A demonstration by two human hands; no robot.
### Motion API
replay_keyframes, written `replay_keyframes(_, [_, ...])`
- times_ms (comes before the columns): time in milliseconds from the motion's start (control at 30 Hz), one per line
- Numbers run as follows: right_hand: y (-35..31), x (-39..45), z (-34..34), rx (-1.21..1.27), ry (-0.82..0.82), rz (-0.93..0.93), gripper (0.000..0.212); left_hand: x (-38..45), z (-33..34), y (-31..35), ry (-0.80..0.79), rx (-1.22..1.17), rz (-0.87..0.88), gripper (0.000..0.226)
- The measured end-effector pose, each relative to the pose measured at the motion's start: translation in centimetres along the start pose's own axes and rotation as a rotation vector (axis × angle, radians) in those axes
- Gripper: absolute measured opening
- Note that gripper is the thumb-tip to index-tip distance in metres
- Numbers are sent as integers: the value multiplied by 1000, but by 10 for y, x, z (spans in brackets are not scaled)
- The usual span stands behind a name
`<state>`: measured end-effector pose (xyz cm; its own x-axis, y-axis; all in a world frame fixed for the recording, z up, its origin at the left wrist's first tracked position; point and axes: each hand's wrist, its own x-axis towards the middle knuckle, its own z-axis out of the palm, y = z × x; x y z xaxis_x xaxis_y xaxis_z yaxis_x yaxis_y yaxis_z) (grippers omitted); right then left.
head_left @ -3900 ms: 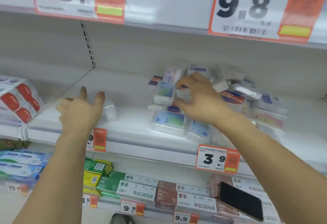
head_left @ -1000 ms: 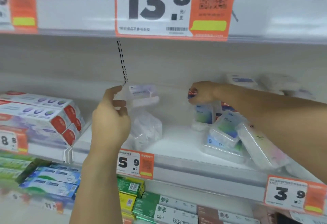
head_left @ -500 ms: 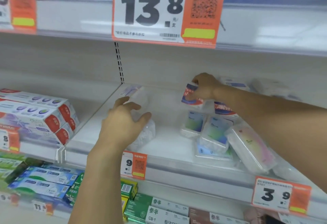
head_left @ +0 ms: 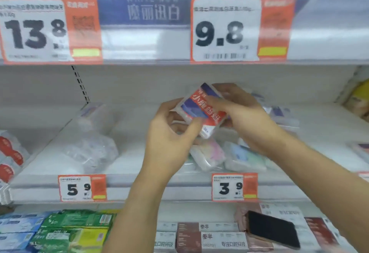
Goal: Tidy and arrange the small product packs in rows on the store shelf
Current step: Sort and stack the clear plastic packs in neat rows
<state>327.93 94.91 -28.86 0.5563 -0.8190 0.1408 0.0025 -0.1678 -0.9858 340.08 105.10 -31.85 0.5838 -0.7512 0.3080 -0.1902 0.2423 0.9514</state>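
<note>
Both hands hold one small pack with a red and blue label [head_left: 201, 111] in the air above the white middle shelf [head_left: 139, 180]. My left hand [head_left: 171, 143] grips its lower left side. My right hand [head_left: 239, 117] grips its upper right edge, thumb across the label. Below the hands lies a loose pile of small clear packs with pastel labels [head_left: 229, 158]. Two clear packs [head_left: 93, 149] stand at the left end of the same shelf. More packs behind my right hand are blurred.
Price tags 5.9 [head_left: 81, 187] and 3.9 [head_left: 233, 186] hang on the shelf's front rail. Toothpaste boxes [head_left: 65, 228] fill the shelf below, where a dark phone [head_left: 273, 229] lies on boxes. Red-ended boxes [head_left: 10, 156] sit at far left. Large tags hang above.
My right hand has lifted the red and blue pack off the pile and brought it forward. My left hand left the clear packs at the left and now grips that pack too.
</note>
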Motion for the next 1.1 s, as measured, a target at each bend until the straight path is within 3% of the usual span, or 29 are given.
replay_keyframes(100, [16, -31, -52, 66, 44, 48, 44, -7, 42, -5, -149, 141, 63, 40])
replay_keyframes(267, [42, -56, -146, 253, 735, 28, 41, -7, 93, -18, -356, 812, 250, 53])
replay_keyframes(367, [58, -66, -206, 10, 989, -81, 38, -12, 123, -22, -535, 897, 275, 62])
replay_keyframes(500, [80, -76, -265, -471, 1176, -17, 45, -20, 155, -30, -654, 1131, 266, 62])
replay_keyframes(667, [103, -84, -313, -739, 1087, 391, 74, -14, 158, -32, -610, 1185, 284, 51])
replay_keyframes(733, [102, -83, -309, -847, 1090, 474, 69, -10, 153, -31, -593, 1103, 269, 50])
replay_keyframes(800, [95, -77, -291, -907, 1071, 253, 47, -6, 147, -32, -590, 1021, 246, 51])
replay_keyframes(867, [88, -66, -262, -851, 943, -85, 30, -3, 142, -33, -590, 959, 230, 51])
replay_keyframes(900, [88, -58, -248, -805, 843, -163, 21, -2, 140, -33, -578, 923, 233, 50])
replay_keyframes(1000, [96, -28, -207, -714, 559, -142, 14, 5, 141, -30, -447, 839, 243, 38])
replay_keyframes(1100, [102, -4, -187, -677, 466, -127, 26, 22, 151, -31, -289, 816, 217, 26])
